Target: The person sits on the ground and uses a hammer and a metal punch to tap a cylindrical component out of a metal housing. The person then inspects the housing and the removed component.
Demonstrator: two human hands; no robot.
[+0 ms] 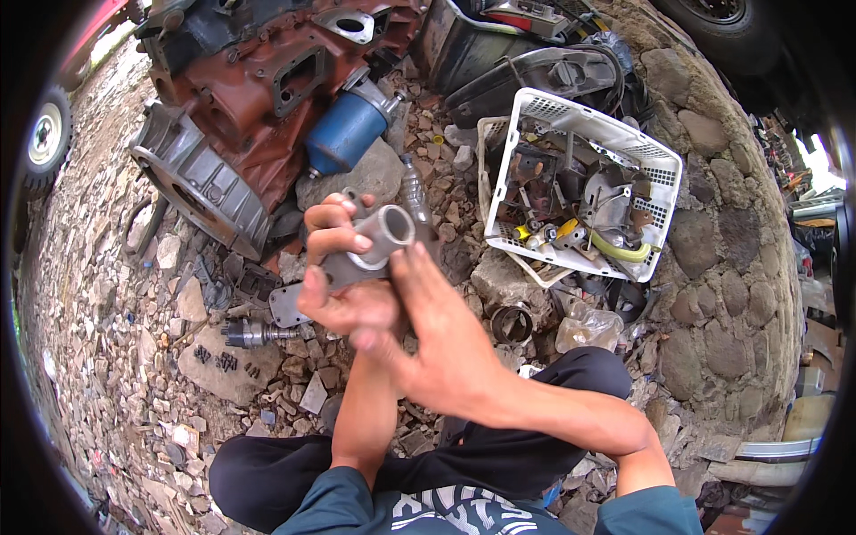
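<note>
While the left hand [343,267] grips a grey metal pipe fitting [374,245] at frame centre, the right hand [446,343] lies open against it from five o'clock; a firm hold probably helps. Engine block [267,80] at eleven o'clock, white parts basket [664,178] at two o'clock

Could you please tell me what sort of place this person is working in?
Probably an outdoor repair yard for vehicles: a rust-red engine block lies on stony ground, a white basket holds metal parts, and the left hand holds a grey pipe fitting.
</note>
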